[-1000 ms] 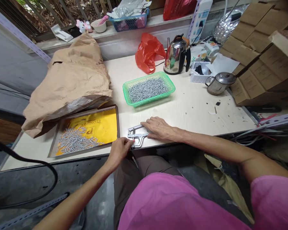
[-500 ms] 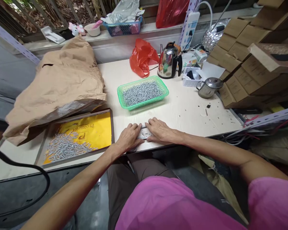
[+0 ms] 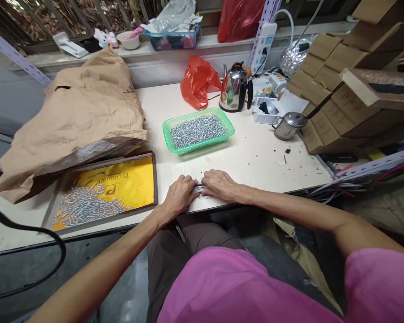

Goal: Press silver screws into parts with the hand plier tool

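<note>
At the table's front edge, my left hand [image 3: 181, 194] and my right hand [image 3: 221, 185] face each other with curled fingers. Both are closed on the ends of a small flat greyish piece [image 3: 199, 189], mostly hidden by the fingers; its exact kind cannot be made out. Beyond the hands stands a green plastic basket [image 3: 179, 151] full of small metal pins or screws [image 3: 198, 131]. To the left lies a shallow dark-rimmed tray [image 3: 155, 179] with a yellow sheet [image 3: 139, 181] in it and a heap of similar silvery pieces [image 3: 84, 205].
A big brown paper bag [image 3: 84, 103] overlaps the tray's back. Behind the basket are a red plastic bag [image 3: 198, 83] and an electric kettle [image 3: 234, 89]. Rightward stand a metal pot [image 3: 289, 126] and stacked cardboard boxes [image 3: 346, 107]. Dark scraps [image 3: 287, 151] dot the tabletop.
The flat piece between my hands shows a narrower, darker face than before. My right hand's fingers have curled in closer to it. The view has shifted slightly.
</note>
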A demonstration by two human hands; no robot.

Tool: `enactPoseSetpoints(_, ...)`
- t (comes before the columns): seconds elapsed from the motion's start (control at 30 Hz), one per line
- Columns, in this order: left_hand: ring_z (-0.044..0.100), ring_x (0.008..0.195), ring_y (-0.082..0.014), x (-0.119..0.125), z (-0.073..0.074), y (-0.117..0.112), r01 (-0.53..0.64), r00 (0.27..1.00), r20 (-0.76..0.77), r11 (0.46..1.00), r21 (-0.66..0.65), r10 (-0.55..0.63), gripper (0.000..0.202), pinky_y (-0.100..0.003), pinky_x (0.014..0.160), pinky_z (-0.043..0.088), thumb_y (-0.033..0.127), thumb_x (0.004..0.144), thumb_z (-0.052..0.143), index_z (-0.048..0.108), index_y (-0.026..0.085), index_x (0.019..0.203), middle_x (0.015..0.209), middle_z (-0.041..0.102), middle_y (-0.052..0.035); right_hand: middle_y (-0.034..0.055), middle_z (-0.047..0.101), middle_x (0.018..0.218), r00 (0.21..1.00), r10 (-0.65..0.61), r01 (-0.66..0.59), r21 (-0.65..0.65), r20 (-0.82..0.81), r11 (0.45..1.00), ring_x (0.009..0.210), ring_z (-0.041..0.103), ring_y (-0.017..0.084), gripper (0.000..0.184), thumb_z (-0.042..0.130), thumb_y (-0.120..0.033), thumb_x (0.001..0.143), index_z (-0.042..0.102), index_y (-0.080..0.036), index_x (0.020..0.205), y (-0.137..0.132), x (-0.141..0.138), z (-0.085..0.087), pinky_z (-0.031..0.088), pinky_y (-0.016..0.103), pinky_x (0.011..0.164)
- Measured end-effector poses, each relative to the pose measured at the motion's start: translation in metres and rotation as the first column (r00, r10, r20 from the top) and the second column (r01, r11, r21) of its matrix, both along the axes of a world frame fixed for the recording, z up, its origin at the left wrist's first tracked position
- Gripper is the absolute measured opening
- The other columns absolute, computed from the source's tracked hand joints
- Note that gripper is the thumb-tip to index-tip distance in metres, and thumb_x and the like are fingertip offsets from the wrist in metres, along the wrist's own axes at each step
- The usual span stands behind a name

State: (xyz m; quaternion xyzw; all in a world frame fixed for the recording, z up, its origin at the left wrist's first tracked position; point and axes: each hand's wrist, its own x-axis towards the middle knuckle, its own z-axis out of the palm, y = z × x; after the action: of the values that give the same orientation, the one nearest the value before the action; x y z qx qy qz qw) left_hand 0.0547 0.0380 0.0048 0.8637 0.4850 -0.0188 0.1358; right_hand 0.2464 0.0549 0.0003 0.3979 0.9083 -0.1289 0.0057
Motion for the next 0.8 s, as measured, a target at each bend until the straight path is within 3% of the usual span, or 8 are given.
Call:
enactPoseSetpoints(0.1,0.052,0.115,-0.0266,0.002,-0.007,-0.021,-0.044,0.997,0.062,0.995,0.093,0.039,0.034,-0.041,0.094,0.047,0.022,0.087,0.056,0.056,0.018,0.120,0.123,0.058,-0.0126,0.0108,0.061,0.100,0.999,0.017,-0.018,-0.027,-0.032,0.999,0.094,0.055,0.021,0.046,0.055,-0.055,0.088,0.064,-0.014,0.105,0.006,0.008,0.003,0.037,0.029,0.077)
enactPoseSetpoints(0.2,0.039,0.134,-0.0283,0.009,-0.021,-0.049,-0.035,0.984,0.177,0.983,0.182,0.002,0.036,-0.045,0.107,0.038,0.020,0.091,0.050,0.052,0.016,0.126,0.140,0.048,-0.0149,0.0103,0.061,0.103,1.000,-0.015,0.015,-0.009,-0.010,1.000,0.093,0.055,0.019,0.031,0.050,-0.039,0.095,0.063,-0.014,0.108,0.015,0.009,0.002,0.036,0.028,0.077)
enactPoseSetpoints(0.27,0.036,0.138,-0.0282,0.015,-0.029,-0.063,0.002,0.967,0.249,0.984,0.176,-0.047,0.037,-0.047,0.110,0.036,0.027,0.093,0.048,0.052,0.017,0.128,0.140,0.050,-0.0136,0.0104,0.062,0.104,0.999,-0.046,0.045,0.033,0.026,0.998,0.095,0.054,0.019,0.022,0.050,-0.028,0.094,0.064,-0.014,0.103,0.023,0.005,-0.001,0.034,0.029,0.077)
enactPoseSetpoints(0.47,0.036,0.138,-0.0286,0.023,-0.035,-0.079,-0.003,0.936,0.350,0.995,0.098,-0.032,0.046,-0.055,0.112,0.029,0.041,0.092,0.049,0.047,0.020,0.134,0.141,0.050,-0.0145,0.0111,0.064,0.102,0.990,-0.117,0.105,0.141,0.078,0.984,0.098,0.050,0.024,0.019,0.050,-0.025,0.093,0.066,-0.015,0.097,0.042,-0.019,0.005,0.031,0.034,0.079)
enactPoseSetpoints(0.57,0.036,0.138,-0.0295,0.023,-0.036,-0.080,-0.003,0.922,0.385,0.994,0.106,-0.039,0.051,-0.054,0.112,0.029,0.041,0.091,0.051,0.044,0.020,0.137,0.141,0.049,-0.0156,0.0106,0.062,0.103,0.992,0.111,-0.118,0.141,0.058,0.983,0.097,0.048,0.024,0.019,0.051,-0.025,0.092,0.067,-0.018,0.100,0.029,-0.048,0.015,0.031,0.033,0.075)
enactPoseSetpoints(0.67,0.049,0.128,-0.0318,0.022,-0.041,-0.083,-0.023,0.926,0.378,0.998,0.061,-0.002,0.051,-0.050,0.105,0.040,0.042,0.089,0.055,0.047,0.019,0.134,0.132,0.056,-0.0160,0.0087,0.060,0.101,0.899,0.436,-0.437,0.107,0.033,0.893,0.097,0.045,0.023,0.015,0.055,-0.027,0.090,0.069,-0.022,0.091,0.010,-0.080,0.016,0.032,0.032,0.071)
enactPoseSetpoints(0.73,0.054,0.121,-0.0328,0.020,-0.044,-0.086,-0.034,0.938,0.345,0.999,0.021,0.025,0.049,-0.048,0.100,0.045,0.042,0.089,0.055,0.050,0.018,0.131,0.128,0.060,-0.0156,0.0092,0.059,0.099,0.837,0.547,-0.546,0.117,0.033,0.829,0.096,0.044,0.023,0.014,0.056,-0.023,0.089,0.068,-0.019,0.083,0.001,-0.098,0.009,0.034,0.033,0.072)
enactPoseSetpoints(0.8,0.056,0.119,-0.0332,0.017,-0.046,-0.089,-0.029,0.948,0.318,1.000,0.005,0.026,0.049,-0.047,0.098,0.046,0.044,0.090,0.053,0.050,0.016,0.130,0.126,0.060,-0.0159,0.0090,0.060,0.098,0.808,0.590,-0.583,0.145,0.001,0.799,0.094,0.045,0.022,0.014,0.054,-0.019,0.089,0.066,-0.017,0.081,-0.002,-0.111,0.001,0.035,0.033,0.073)
